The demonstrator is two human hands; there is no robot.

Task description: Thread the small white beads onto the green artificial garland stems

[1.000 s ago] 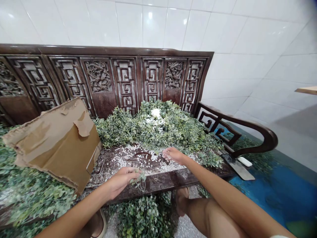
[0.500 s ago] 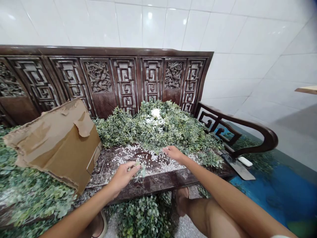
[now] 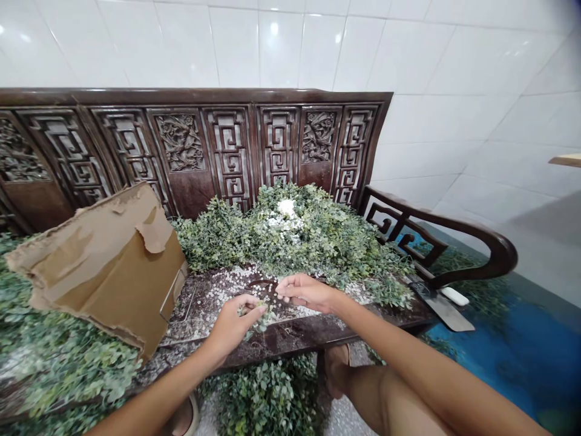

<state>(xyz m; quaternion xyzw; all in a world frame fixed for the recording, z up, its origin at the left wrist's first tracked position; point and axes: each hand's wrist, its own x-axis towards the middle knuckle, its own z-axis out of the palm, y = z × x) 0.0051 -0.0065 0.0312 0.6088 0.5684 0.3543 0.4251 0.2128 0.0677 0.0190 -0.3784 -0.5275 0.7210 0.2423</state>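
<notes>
My left hand (image 3: 238,321) is closed on a small sprig of artificial green leaves (image 3: 261,324) over the front edge of the dark wooden bench (image 3: 313,330). Just to its right, my right hand (image 3: 305,292) has its thumb and fingers pinched together; whatever is between the tips is too small to make out. Beneath and behind both hands, many small white round pieces (image 3: 222,290) lie scattered on the seat. A heap of leafy artificial greenery (image 3: 227,236) rises behind them, with a white clump of the pieces (image 3: 285,209) on top.
A torn cardboard piece (image 3: 131,272) leans at the left beside a bent metal wire (image 3: 175,297). More foliage (image 3: 68,363) lies at left and on the floor below (image 3: 267,393). A curved armrest (image 3: 454,233), a flat metal blade (image 3: 447,312) and a white object (image 3: 454,296) are at right.
My right hand has moved left and slightly down, closer to my left hand. The left hand has shifted slightly right, still with the sprig.
</notes>
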